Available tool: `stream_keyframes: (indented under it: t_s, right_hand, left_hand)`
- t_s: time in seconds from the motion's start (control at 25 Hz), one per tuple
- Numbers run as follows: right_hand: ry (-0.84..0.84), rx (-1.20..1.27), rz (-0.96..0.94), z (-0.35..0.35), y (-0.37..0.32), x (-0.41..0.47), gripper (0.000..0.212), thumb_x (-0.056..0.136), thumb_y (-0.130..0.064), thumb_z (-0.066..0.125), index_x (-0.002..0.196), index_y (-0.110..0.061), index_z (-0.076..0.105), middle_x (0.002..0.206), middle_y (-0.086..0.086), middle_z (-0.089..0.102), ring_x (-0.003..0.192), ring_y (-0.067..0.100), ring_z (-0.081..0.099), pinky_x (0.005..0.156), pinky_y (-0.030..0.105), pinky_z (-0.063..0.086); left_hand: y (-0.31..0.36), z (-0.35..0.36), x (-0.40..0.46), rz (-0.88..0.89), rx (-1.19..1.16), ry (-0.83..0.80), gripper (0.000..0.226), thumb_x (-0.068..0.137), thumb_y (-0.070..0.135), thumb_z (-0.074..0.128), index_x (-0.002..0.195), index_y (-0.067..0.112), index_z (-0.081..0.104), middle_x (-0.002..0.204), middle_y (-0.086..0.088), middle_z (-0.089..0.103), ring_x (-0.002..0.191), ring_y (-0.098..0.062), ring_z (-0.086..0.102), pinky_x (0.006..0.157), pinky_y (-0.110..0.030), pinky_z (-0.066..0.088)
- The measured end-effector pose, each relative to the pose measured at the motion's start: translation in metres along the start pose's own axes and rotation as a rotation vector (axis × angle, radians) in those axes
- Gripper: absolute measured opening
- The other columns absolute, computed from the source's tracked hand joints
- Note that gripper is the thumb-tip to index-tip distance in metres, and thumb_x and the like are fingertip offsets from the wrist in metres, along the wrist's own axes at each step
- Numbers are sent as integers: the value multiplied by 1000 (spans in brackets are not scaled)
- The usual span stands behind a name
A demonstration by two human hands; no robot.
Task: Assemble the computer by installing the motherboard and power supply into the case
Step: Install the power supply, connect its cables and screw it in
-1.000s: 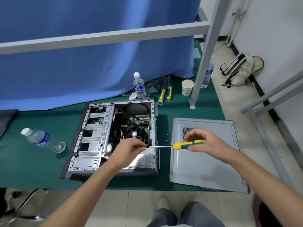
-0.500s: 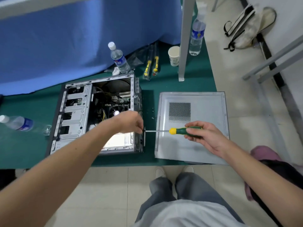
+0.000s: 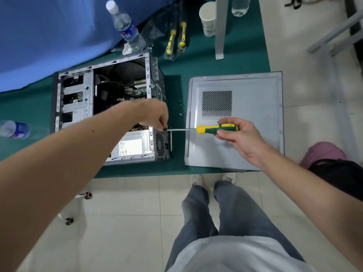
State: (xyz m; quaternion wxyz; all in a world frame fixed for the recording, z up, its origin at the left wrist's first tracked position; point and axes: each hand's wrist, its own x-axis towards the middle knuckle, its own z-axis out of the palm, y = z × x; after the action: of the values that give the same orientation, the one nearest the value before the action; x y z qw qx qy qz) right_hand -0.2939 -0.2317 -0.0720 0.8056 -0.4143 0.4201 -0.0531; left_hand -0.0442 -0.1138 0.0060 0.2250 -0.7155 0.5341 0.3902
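The open computer case (image 3: 74, 99) lies on its side on the green table, with the motherboard (image 3: 129, 89) inside and the grey power supply (image 3: 133, 146) in its near right corner. My right hand (image 3: 239, 137) grips a green-and-yellow screwdriver (image 3: 217, 128) held level, its tip at the case's rear panel above the power supply. My left hand (image 3: 155, 114) reaches over the case, its fingertips pinched at the screwdriver's tip. Whether a screw sits under those fingers is hidden.
The removed side panel (image 3: 255, 107) lies flat to the right of the case. Behind stand a water bottle (image 3: 127, 30), two bagged screwdrivers (image 3: 176, 38), a paper cup (image 3: 208, 18) and a metal frame post (image 3: 221, 26). Another bottle (image 3: 14, 129) lies at far left.
The camera has tilted further down and closer. Both hands stay at the case's rear edge; the screwdriver tip remains against the panel with the left fingers at it.
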Motion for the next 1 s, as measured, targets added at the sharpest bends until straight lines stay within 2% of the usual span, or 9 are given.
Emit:
stream_keyframes:
  t_s: [0.12,0.24,0.36,0.64,0.72,0.8,0.88,1.0]
  right_hand:
    - [16,-12,-9,8,10,8,32,78,15,71,95,-12,71,104,17,61,100,31,69,86,29,57]
    - [23,-22,-8,13,21,12,32,78,14,72,95,-14,71,104,17,61,107,36,66,92,35,56]
    - [33,-41,-9,15,27,16,32,78,12,72,94,-16,72,103,15,61,108,37,65,95,39,55]
    - [54,-50,0,16,37,17,32,78,10,73,94,-18,73,106,16,61,109,37,65,97,41,54]
    - [50,-68,-7,17,36,19,32,78,9,73,92,-20,74,108,17,61,109,37,65,97,42,53]
    - [48,-73,-6,16,38,19,32,78,9,73,91,-20,74,106,16,61,108,38,66,97,42,54]
    - [33,-56,3,17,41,17,30,78,10,73,92,-17,73,101,13,62,105,37,67,95,40,55]
    - [29,-76,-13,19,41,16,28,80,9,72,93,-16,73,98,11,63,98,33,71,90,34,56]
  left_hand:
    - [-7,-3,7,-14,9,-79,15,91,21,70,78,29,68,77,19,60,80,-5,60,92,-27,47]
    - [-9,0,12,-15,28,-124,3,90,21,71,87,22,73,82,14,65,87,-10,64,93,-28,47]
    - [-12,3,14,-15,37,-128,5,89,22,72,91,18,75,88,8,71,89,-13,67,93,-32,51]
    - [-14,11,17,23,81,-63,5,87,21,73,84,24,75,71,21,60,79,-8,64,84,-29,53]
    - [-17,12,16,14,77,-55,19,87,21,72,72,31,69,71,20,62,76,-7,64,81,-30,54]
    - [-20,15,15,12,72,-51,18,86,20,71,70,28,69,74,16,66,76,-9,65,77,-31,56]
    - [-23,18,14,25,54,-48,13,87,22,69,75,27,71,76,16,67,75,-7,65,73,-28,54]
    - [-29,19,10,35,-58,-26,19,88,23,70,73,33,68,74,20,66,70,2,62,65,-19,46]
